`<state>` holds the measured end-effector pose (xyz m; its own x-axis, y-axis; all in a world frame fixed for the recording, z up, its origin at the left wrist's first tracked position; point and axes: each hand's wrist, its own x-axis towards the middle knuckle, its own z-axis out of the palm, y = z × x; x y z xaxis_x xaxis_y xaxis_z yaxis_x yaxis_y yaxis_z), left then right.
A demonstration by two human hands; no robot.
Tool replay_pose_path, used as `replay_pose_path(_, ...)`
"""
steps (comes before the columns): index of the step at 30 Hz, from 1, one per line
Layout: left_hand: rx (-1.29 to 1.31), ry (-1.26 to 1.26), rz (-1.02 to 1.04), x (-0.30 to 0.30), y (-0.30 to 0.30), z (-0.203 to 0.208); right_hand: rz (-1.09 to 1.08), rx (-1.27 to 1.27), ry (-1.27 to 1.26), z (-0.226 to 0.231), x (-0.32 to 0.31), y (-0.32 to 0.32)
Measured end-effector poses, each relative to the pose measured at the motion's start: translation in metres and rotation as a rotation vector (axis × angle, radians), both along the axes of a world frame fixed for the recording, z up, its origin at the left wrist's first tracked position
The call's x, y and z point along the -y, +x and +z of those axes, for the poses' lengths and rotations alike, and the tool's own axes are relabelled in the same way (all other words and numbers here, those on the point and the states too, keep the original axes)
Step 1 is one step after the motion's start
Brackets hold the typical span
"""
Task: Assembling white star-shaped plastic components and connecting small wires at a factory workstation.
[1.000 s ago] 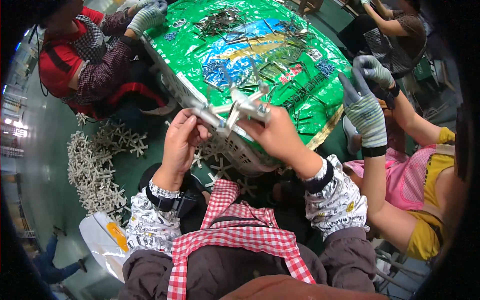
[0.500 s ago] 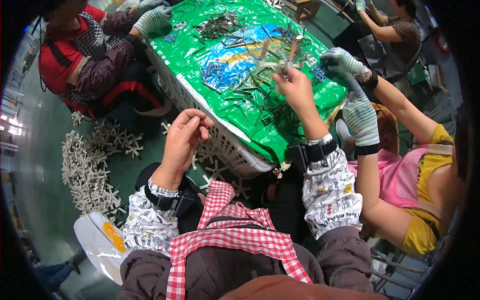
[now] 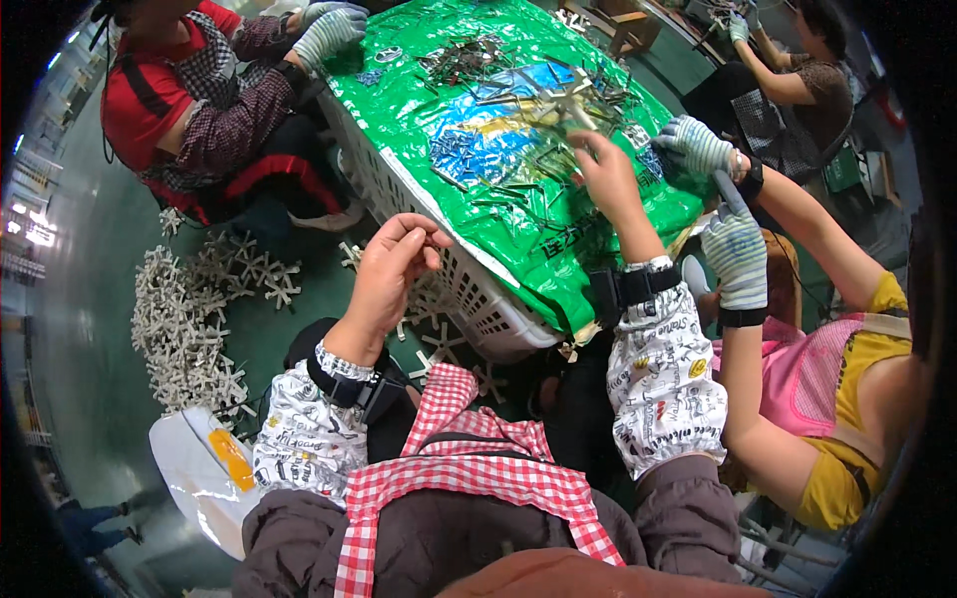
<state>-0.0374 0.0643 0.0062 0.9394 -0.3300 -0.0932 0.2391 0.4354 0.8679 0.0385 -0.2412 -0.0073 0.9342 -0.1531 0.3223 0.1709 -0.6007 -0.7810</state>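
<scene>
My left hand [image 3: 391,274] is raised beside the near left edge of a white plastic basket [image 3: 488,309]. Its fingers curl against the thumb; anything held between them is too small or hidden. My right hand [image 3: 610,184] hovers over the green plastic sheet [image 3: 558,284] covering the basket, its finger and thumb apart with nothing between them. Just beyond its fingertips is a pale grey star-shaped part [image 3: 568,103], slightly blurred and apart from the hand; whether it rests on the sheet I cannot tell. Dark metal strips [image 3: 510,197] and small blue pieces [image 3: 454,157] lie nearby.
Gloved co-workers' hands [image 3: 736,249] are close on my right, and another gloved pair [image 3: 329,35] is at the far left. Pale star-shaped parts [image 3: 184,329] are heaped on the floor at left. Dark small pieces [image 3: 464,60] lie at the sheet's far side.
My right hand has let go of the star-shaped part, which now lies beyond the fingertips. The whole view has shifted slightly; my left hand keeps its curled shape.
</scene>
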Motion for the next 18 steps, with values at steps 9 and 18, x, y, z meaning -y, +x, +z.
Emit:
replay_pose_path(9, 0.02, 0.098, -0.048, 0.004, -0.006, 0.009, -0.087, -0.169, -0.764, 0.014, -0.023, -0.02)
replay_pose_path(18, 0.042, 0.067, -0.078, 0.002, -0.008, 0.009, -0.091, -0.171, -0.881, 0.007, -0.023, -0.022)
